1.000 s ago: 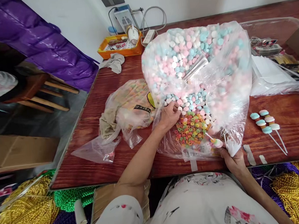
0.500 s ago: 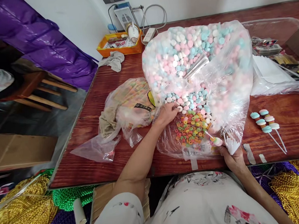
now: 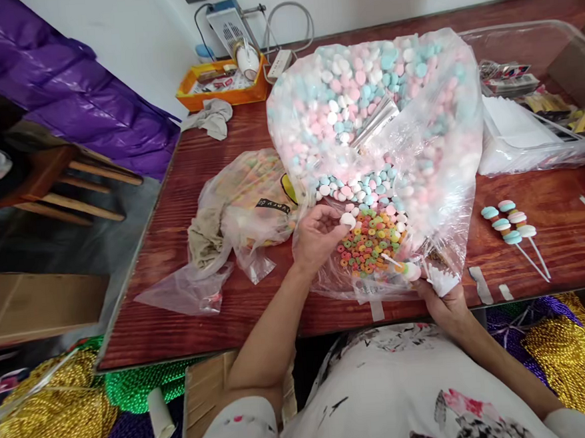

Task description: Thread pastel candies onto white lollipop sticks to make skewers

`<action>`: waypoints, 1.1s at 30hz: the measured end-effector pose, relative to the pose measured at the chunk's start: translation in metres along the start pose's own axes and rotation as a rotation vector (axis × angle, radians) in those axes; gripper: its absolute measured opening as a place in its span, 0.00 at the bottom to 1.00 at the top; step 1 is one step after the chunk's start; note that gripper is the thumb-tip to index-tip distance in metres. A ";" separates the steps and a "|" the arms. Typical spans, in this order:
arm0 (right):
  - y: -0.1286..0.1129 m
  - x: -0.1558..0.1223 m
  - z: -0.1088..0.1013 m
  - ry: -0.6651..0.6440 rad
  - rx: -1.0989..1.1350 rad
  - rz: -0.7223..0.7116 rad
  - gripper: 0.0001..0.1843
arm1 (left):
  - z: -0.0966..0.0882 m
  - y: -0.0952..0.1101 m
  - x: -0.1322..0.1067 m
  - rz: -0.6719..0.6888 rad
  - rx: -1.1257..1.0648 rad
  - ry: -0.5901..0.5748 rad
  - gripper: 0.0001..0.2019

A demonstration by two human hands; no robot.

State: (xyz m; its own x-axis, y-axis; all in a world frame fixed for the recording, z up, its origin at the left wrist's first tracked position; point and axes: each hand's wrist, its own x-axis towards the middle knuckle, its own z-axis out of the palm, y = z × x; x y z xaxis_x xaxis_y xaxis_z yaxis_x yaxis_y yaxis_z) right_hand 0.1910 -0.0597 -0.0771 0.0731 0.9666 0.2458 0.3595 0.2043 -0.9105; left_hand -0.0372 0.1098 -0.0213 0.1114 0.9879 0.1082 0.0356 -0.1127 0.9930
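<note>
My left hand (image 3: 318, 237) pinches a white marshmallow-like disc (image 3: 347, 220) between thumb and fingertips. It hovers just above a pile of small colourful gummy-like rings (image 3: 369, 243). Behind the rings lie many pastel pink, blue and white discs (image 3: 355, 189) in a large clear plastic bag (image 3: 438, 149). At the bag's front edge, my right hand (image 3: 446, 302) is closed on a white stick (image 3: 392, 261) threaded with pale pieces (image 3: 411, 272). White stick ends (image 3: 443, 280) bunch beside that hand; its fingers are partly hidden.
Two finished-looking candy sticks (image 3: 516, 223) lie on the wooden table (image 3: 535, 188) at right. A clear bin (image 3: 513, 153) stands behind them. At left are a second plastic bag (image 3: 250, 188), a cloth (image 3: 210, 118) and an orange tray (image 3: 224, 102). Shiny bead strands (image 3: 55, 409) hang below.
My left hand has lifted off the pile of discs and come back toward me with a white disc in its fingertips. My right hand keeps its hold at the bag's front edge.
</note>
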 end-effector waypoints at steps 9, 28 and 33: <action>-0.048 0.020 0.003 -0.189 -0.097 -0.058 0.12 | 0.012 0.031 -0.074 -0.149 -0.455 0.077 0.13; -0.058 0.015 -0.002 -0.260 -0.256 0.017 0.11 | 0.010 0.006 -0.101 0.474 0.250 0.185 0.15; -0.059 0.015 0.004 -0.230 -0.177 0.013 0.13 | 0.006 0.009 -0.103 0.706 0.523 0.141 0.17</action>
State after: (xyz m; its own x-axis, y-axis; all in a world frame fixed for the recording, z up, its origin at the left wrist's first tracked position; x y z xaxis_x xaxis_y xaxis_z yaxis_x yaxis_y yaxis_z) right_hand 0.1670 -0.0563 -0.0213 -0.1274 0.9827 0.1343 0.5181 0.1814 -0.8359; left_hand -0.0426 0.0063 -0.0236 0.1570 0.6695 0.7260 0.4574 -0.7008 0.5474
